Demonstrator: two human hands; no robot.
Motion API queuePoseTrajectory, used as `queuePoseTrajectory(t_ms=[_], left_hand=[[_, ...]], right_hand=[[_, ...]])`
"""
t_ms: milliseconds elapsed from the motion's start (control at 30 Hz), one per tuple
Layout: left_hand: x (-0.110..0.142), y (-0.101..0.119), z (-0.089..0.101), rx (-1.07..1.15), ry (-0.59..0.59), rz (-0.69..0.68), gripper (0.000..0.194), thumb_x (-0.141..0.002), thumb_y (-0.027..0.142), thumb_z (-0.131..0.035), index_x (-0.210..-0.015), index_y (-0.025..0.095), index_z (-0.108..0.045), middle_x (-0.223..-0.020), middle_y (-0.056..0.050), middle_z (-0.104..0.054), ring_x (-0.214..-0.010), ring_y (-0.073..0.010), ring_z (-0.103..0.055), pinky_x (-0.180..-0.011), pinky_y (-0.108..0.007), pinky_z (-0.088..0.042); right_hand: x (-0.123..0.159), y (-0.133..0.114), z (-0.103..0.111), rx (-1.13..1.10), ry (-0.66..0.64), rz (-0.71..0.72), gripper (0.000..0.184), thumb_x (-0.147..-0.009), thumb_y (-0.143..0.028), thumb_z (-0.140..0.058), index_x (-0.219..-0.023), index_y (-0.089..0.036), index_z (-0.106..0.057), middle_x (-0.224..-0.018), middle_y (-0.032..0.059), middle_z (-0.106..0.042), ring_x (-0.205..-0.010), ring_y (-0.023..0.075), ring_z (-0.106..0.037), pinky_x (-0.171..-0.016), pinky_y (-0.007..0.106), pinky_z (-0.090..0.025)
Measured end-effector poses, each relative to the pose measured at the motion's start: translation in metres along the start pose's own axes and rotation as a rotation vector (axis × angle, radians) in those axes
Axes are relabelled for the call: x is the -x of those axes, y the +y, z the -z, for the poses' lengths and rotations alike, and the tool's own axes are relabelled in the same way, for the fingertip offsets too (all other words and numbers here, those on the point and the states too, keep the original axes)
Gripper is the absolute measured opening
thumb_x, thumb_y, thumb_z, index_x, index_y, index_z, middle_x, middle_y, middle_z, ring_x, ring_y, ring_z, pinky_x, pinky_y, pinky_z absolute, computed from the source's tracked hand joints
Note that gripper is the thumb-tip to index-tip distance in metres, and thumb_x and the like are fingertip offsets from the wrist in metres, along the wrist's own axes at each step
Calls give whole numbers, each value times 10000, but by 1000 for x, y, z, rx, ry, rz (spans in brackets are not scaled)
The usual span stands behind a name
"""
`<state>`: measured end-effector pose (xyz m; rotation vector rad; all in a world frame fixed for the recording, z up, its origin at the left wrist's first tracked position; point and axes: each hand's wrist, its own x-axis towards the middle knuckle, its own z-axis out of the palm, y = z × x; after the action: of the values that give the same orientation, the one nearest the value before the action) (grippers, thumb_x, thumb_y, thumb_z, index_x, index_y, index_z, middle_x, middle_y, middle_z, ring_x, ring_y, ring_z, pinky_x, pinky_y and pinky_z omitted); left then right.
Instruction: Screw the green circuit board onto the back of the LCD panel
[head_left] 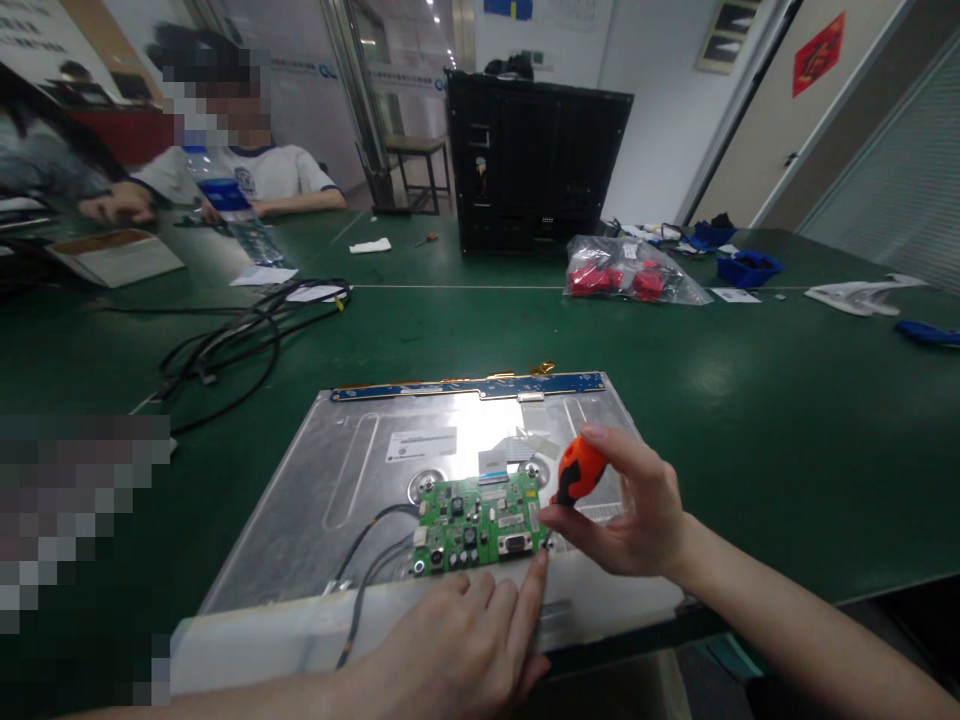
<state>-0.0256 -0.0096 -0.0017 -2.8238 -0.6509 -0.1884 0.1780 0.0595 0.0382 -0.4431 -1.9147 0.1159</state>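
Observation:
A silver display panel lies on the table with its metal back facing up. Fixed near its front edge is a green circuit board, with black wires plugged in on its left and a flat ribbon cable at its top. My right hand grips the orange-and-black handle of a small screwdriver, tilted over the board's right edge; I cannot make out its tip. My left hand lies on the panel's front edge, index finger stretched to the board's lower right corner and the other fingers loosely bent.
Black cables lie tangled at the left. A black monitor housing stands at the back, beside a clear bag of red parts. Across the green table, a person sits behind a water bottle.

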Motion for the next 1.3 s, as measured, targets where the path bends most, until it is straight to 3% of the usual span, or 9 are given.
queuePoseTrajectory(t_ms=[167,367,633,833,1133,1300], left_hand=[[1,1,-1,-17,7,-2,477,-956,311,-536,-1281,-38,-557,-853,-120,-720,-630,-222,-668,-523,-325,-542],[-1,0,-1,-24,18,-4,479,-951,336,-551,-1264,-26,-574,-839,-116,-719,-609,-206,-645,-518,-311,-519],[2,1,-3,-19,5,3,473,-1021,269,-383,-1342,-56,-505,-848,-129,-709,-639,-212,-639,-549,-321,-505],[2,1,-3,-27,-17,2,479,-1003,306,-441,-1321,-40,-533,-843,-128,-713,-654,-213,-655,-560,-312,-515],[0,0,-3,-25,-27,-5,493,-982,320,-495,-1314,-43,-532,-847,-122,-717,-639,-213,-659,-551,-317,-527],[1,1,-3,-32,-5,4,486,-981,327,-498,-1301,-35,-539,-819,-109,-708,-624,-206,-646,-545,-309,-512]], right_hand=[[1,-3,2,74,-18,2,690,-894,-161,-600,-1530,-163,-331,-763,-1,-633,-557,151,-578,-448,267,-509],[10,-2,3,-31,-33,-77,794,-791,-108,-558,-1536,-135,-283,-880,46,-615,-570,146,-587,-449,264,-525],[6,-1,3,9,18,-58,670,-879,-280,-691,-1470,-191,-387,-880,30,-650,-562,125,-572,-470,241,-524],[4,-4,4,61,12,-36,689,-883,-212,-662,-1503,-134,-372,-766,5,-640,-511,129,-548,-440,240,-514],[13,0,0,-35,57,-17,735,-817,-108,-635,-1493,-154,-352,-1077,97,-618,-623,129,-613,-479,256,-559],[3,-1,3,-9,15,20,666,-848,-138,-613,-1475,-155,-391,-871,36,-646,-588,148,-594,-451,266,-521]])
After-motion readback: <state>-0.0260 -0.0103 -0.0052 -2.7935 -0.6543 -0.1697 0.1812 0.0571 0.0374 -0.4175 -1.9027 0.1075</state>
